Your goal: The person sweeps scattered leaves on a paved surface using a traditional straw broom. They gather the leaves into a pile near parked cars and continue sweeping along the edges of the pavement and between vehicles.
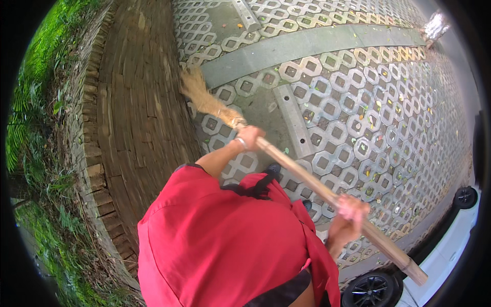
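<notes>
A straw broom with a thick bamboo handle (pixel 301 170) slants across the view from upper left to lower right. Around the handle just above the bound neck, my left hand (pixel 251 138) is closed, with a light bangle on its wrist. Farther up the pole, my right hand (pixel 351 213) grips it too, somewhat blurred. The handle's butt end sticks out past that hand at lower right. The fanned bristles (pixel 197 92) lie at the paving's edge by the foot of a stacked-stone wall (pixel 142 84). Whether they press on the ground I cannot tell.
Grass-grid concrete pavers (pixel 341 82) with scattered leaves cover the ground. A concrete wheel stop (pixel 293 121) lies ahead of my shoes (pixel 274 169); another wheel stop (pixel 246 15) is beyond a flat paved strip (pixel 307 42). A white car (pixel 447 261) stands at lower right. Ferns (pixel 34 88) grow behind the wall.
</notes>
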The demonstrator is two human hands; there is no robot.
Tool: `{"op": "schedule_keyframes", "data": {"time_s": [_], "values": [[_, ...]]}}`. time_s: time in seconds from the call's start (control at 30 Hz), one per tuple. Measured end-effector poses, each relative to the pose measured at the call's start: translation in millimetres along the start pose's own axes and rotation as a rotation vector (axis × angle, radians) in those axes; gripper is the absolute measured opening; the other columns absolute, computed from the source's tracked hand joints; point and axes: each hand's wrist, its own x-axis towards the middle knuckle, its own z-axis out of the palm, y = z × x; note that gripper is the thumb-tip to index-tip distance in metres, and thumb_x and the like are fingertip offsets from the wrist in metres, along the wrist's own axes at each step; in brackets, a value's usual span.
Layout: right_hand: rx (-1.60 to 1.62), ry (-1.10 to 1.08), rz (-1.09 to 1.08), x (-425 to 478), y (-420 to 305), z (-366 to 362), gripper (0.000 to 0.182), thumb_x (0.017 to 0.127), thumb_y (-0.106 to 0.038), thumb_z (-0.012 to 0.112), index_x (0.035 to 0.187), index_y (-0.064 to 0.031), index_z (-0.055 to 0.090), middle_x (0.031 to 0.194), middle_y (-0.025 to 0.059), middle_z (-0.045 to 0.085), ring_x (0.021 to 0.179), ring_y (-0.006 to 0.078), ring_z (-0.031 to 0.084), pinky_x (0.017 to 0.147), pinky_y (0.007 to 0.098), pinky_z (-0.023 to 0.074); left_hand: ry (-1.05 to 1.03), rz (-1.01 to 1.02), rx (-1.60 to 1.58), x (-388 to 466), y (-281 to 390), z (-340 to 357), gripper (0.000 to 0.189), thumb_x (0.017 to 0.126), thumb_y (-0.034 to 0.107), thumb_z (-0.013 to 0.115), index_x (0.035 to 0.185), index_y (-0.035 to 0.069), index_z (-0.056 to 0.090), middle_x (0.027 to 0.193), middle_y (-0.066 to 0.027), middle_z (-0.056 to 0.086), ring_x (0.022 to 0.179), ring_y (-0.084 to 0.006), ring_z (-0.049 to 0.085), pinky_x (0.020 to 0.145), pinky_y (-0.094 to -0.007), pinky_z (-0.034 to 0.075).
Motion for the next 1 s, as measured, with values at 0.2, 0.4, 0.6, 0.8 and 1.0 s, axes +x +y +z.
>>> {"op": "schedule_keyframes", "data": {"time_s": [0.2,0.4,0.6,0.8,1.0], "values": [[-0.238,0.258,-0.278,-25.1,-39.7,29.8,0.030,0.091,-0.022,0.049,0.067,-0.0141,0.033,0.059,-0.0010,0.034,0.057,0.0132,0.034,0.072,0.0342,0.0370,-0.001,0.219,0.091,88.6,46.3,8.0,0.024,0.058,0.030,0.074,0.073,0.014,0.065,0.079,-0.0094,0.064,0.084,-0.0305,0.063,0.071,-0.0460,0.051],[-0.191,-0.101,-0.569,-29.2,-132.4,43.6,0.032,0.092,-0.015,0.045,0.064,-0.0142,0.030,0.059,-0.0014,0.028,0.057,0.0128,0.031,0.073,0.0323,0.0327,0.621,0.743,-0.356,128.5,196.2,-68.0,0.022,0.051,0.025,0.072,0.065,0.014,0.060,0.071,-0.0028,0.061,0.076,-0.0283,0.061,0.070,-0.0404,0.050],[-0.038,-0.208,-0.580,24.0,-157.9,56.2,0.029,0.091,-0.013,0.045,0.065,-0.0141,0.032,0.056,-0.0020,0.027,0.054,0.0112,0.029,0.064,0.0298,0.0304,0.586,0.734,-0.276,80.1,188.7,-85.5,0.024,0.049,0.025,0.071,0.063,0.015,0.054,0.072,-0.0027,0.059,0.071,-0.0238,0.060,0.067,-0.0407,0.045],[0.027,-0.092,-0.195,151.1,21.5,119.8,0.027,0.090,-0.010,0.044,0.066,-0.0140,0.033,0.054,-0.0026,0.027,0.050,0.0096,0.028,0.054,0.0274,0.0280,0.358,0.056,-0.118,73.5,-54.4,-71.6,0.025,0.059,0.032,0.074,0.070,0.013,0.062,0.068,-0.0100,0.062,0.072,-0.0324,0.063,0.066,-0.0454,0.050],[0.178,-0.179,-0.276,281.6,45.8,186.4,0.030,0.095,-0.014,0.045,0.068,-0.0138,0.033,0.052,-0.0045,0.027,0.047,0.0070,0.026,0.052,0.0249,0.0275,0.229,-0.031,-0.113,182.5,-107.0,-154.3,0.020,0.063,0.029,0.071,0.071,0.013,0.063,0.074,-0.0113,0.064,0.079,-0.0333,0.063,0.068,-0.0440,0.049]]}}
